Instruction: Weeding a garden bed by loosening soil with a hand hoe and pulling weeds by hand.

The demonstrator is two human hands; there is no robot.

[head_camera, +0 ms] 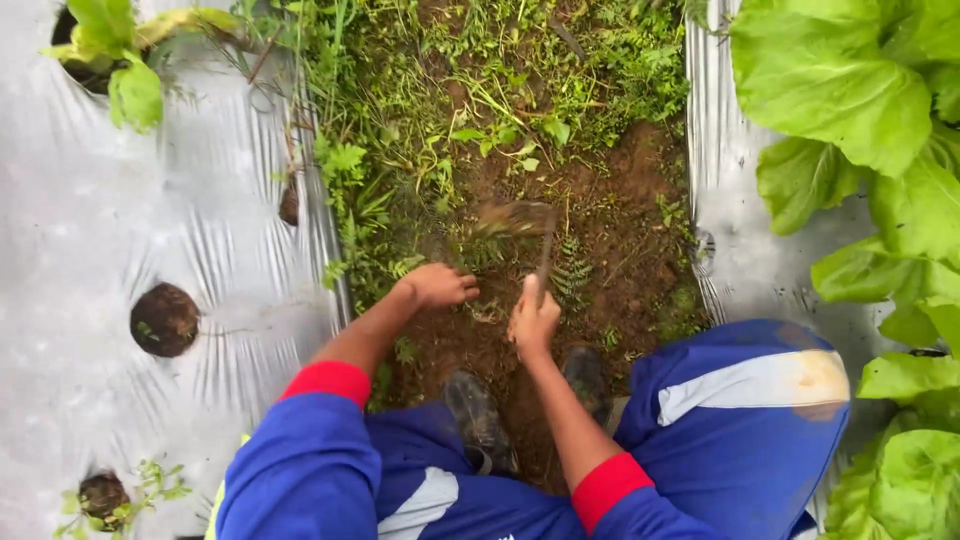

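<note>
My right hand grips the handle of a small hand hoe, whose blurred blade is over the soil of the furrow, just ahead of the hand. My left hand is closed low over weeds at the furrow's left side; whether it holds any I cannot tell. Both arms wear blue sleeves with red cuffs. I squat, with my knees in blue trousers and dark boots below the hands.
Silver plastic mulch covers the beds on both sides, with round planting holes on the left. Large leafy green plants crowd the right bed. A small seedling grows at top left. Grass and weeds fill the far furrow.
</note>
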